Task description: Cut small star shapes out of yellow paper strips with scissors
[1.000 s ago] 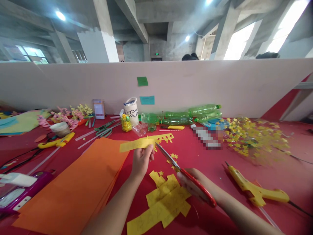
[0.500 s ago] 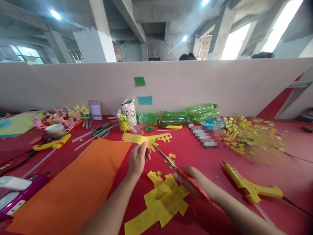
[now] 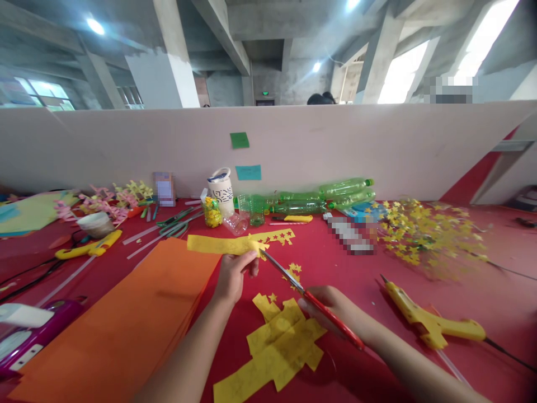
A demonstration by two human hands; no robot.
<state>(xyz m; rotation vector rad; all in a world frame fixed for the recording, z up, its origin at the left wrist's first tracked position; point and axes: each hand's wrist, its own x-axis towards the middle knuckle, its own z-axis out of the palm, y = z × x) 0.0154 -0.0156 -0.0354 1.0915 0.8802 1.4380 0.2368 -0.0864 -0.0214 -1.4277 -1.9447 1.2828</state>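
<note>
Straight yellow paper-like strip swings out toward nine o'clock

Half a second ago its free end looked shorter and tipped upward; now it lies longer and nearly level, while the red-handled metal scissors have hardly moved. That probably sets a fresh angle for cutting at the strip's three-o'clock end, where the blade tips meet it.

The left hand pinches this end between thumb and fingers from six o'clock, its forearm running down toward seven. The right hand grips the scissors, blades aimed at ten o'clock, forearm trailing to four; their opening is too fine to tell.

From the strip, small loose yellow stars lie at four o'clock, overlapping flat yellow pieces at five, and stacked orange rectangular sheets at eight.
</note>
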